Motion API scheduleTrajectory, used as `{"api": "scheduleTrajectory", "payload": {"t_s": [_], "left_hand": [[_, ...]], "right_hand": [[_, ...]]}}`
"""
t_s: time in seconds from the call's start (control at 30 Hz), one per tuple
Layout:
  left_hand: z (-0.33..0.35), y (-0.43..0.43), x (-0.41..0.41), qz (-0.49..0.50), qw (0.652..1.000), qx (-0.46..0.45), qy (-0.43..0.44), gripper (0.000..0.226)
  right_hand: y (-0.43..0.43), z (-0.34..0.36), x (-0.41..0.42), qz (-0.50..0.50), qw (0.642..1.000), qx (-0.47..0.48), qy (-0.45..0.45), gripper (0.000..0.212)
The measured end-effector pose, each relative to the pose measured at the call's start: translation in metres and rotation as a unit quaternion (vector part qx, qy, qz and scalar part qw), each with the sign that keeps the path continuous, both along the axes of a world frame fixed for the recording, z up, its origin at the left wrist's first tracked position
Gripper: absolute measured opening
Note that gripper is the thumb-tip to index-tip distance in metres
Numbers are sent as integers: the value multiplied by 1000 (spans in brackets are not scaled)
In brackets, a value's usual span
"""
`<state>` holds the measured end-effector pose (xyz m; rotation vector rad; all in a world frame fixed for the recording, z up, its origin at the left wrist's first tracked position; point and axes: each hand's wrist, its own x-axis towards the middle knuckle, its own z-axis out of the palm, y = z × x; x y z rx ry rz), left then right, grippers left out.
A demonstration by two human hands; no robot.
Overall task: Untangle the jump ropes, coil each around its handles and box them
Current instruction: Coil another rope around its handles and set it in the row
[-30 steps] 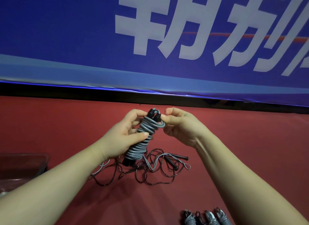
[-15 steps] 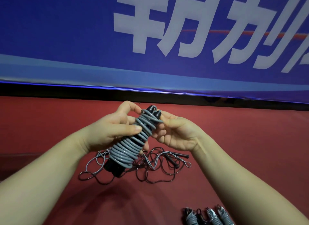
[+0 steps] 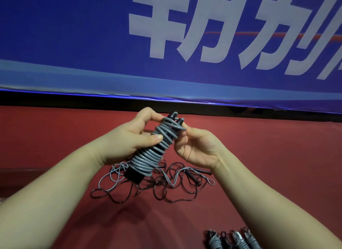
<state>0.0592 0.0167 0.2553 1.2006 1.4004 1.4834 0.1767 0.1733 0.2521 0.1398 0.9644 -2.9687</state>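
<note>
Red desk: my left hand grips coiled jump rope, long axis tilted up-right; right hand, just beside, pinches its top end.

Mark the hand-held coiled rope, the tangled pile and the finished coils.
coiled rope [image 3: 146, 160]: head view, grey wraps near its lower end.
tangled pile [image 3: 167, 182]: head view, knotted strands at centre.
finished coils [image 3: 214, 239]: head view, leftmost grey bundle.
</note>
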Motion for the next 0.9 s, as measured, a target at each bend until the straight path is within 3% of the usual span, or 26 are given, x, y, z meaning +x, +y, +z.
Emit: {"api": "scheduleTrajectory", "payload": {"t_s": [0.33, 0.5, 0.67, 0.77, 0.8, 0.9], "left_hand": [[-4, 0, -5, 20, 997, 35, -63, 25], [-11, 5, -7, 66, 997, 7, -30, 23], [-10, 10, -1, 146, 986, -10, 86, 39], [-11, 19, 5, 203, 961, -5, 186, 21], [-12, 21, 7, 211, 962, 7, 173, 10], [-13, 22, 9, 193, 981, 14, 33, 11]], "right_hand": [[-7, 2, -1, -19, 1000, 18, 11, 44], [-15, 1, -8, -90, 982, 164, -24, 19], [-19, 2, -13, -142, 975, 161, -56, 10], [-21, 2, -14, -174, 959, 216, -61, 7], [-22, 2, -14, -180, 950, 247, -61, 5], [-26, 3, -16, -201, 922, 324, -65, 3]]}}
